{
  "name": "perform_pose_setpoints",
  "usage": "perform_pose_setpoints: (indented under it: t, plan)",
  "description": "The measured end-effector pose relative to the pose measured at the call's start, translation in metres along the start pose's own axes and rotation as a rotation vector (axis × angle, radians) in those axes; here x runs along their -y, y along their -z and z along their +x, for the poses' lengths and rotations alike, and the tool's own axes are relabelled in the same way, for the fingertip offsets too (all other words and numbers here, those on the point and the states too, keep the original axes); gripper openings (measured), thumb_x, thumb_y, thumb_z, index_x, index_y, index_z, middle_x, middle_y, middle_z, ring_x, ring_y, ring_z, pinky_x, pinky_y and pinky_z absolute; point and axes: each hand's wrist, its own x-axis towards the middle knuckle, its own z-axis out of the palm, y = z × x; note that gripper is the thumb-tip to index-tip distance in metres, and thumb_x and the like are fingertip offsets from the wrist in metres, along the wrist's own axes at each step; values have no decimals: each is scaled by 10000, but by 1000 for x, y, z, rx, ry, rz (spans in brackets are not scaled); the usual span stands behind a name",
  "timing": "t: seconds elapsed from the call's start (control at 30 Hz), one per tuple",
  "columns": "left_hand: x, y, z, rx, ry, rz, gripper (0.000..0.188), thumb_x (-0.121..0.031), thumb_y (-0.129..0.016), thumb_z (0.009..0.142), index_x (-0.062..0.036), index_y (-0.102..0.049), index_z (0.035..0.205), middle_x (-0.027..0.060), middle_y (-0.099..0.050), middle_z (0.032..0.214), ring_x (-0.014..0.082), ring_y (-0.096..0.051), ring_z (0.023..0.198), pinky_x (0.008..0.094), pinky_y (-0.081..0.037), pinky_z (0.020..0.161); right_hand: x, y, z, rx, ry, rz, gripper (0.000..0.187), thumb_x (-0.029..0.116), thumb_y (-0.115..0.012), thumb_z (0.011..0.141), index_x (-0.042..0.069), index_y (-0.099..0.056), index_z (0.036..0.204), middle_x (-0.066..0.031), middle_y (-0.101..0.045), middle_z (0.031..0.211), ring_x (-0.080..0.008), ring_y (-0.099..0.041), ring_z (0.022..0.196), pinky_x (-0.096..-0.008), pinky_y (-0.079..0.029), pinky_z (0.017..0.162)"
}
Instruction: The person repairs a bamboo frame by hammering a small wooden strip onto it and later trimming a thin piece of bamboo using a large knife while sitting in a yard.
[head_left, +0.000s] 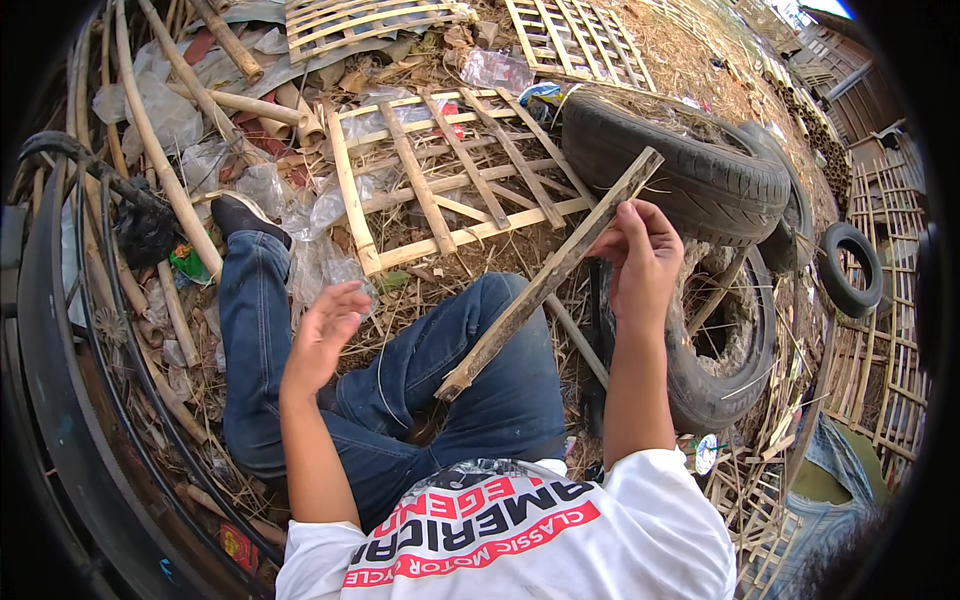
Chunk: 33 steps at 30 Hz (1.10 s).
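Observation:
My right hand (643,262) pinches a long, weathered bamboo strip (530,298) near its upper end. The strip slants from upper right to lower left, its low end over my bent leg in blue jeans (505,400). Off to the left, my left hand (325,335) is raised with its fingers apart, holding nothing and clear of the strip. Ahead of both hands, a bamboo lattice panel (415,178) lies on the littered ground, made of crossed pale slats.
A large tyre (690,165) lies at the right, with a second tyre (755,350) below it and a smaller tyre (832,270) farther right. Bamboo poles (146,130) and a black metal frame (60,370) line the left. More lattice panels (575,42) lie farther off.

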Motion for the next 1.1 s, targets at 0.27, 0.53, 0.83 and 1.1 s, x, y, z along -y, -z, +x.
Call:
perform_pose_setpoints:
  t: [0.27, 0.53, 0.83, 1.1]
  plan:
    - [-19, -100, 21, 812, 210, -447, 799, -627, -528, 879, 35, -423, 1314, 119, -596, 1057, 206, -594, 987, 336, -450, 902, -23, -15, -18, 206, -151, -32, 157, 116, -631, 911, -30, -618, 856, -75, -639, 677, -131, -627, 549, -273, -542, 532]
    - [-8, -110, 5, 730, 464, -719, 454, -504, -559, 924, -60, -477, 969, -43, -340, 658, 40, -347, 519, 185, -333, 452, -34, -10, -26, 219, -132, -84, 154, 105, -653, 896, -11, -613, 801, -77, -645, 685, -131, -627, 565, -271, -534, 549]
    - [-7, -104, -2, 684, 458, -699, 472, -525, -541, 926, -58, -478, 922, -57, -318, 630, 26, -304, 497, 172, -284, 426, -29, -10, -32, 230, -140, -60, 119, 64, -699, 856, -32, -642, 816, -98, -676, 732, -127, -641, 607, -253, -527, 598]
    - [4, -117, -6, 704, 406, -806, 527, -590, -501, 914, -65, -468, 884, -62, -284, 604, 22, -258, 472, 182, -244, 405, -29, -10, -40, 196, -138, -6, 130, 79, -672, 882, -38, -617, 877, -74, -651, 742, -119, -622, 624, -254, -525, 599]
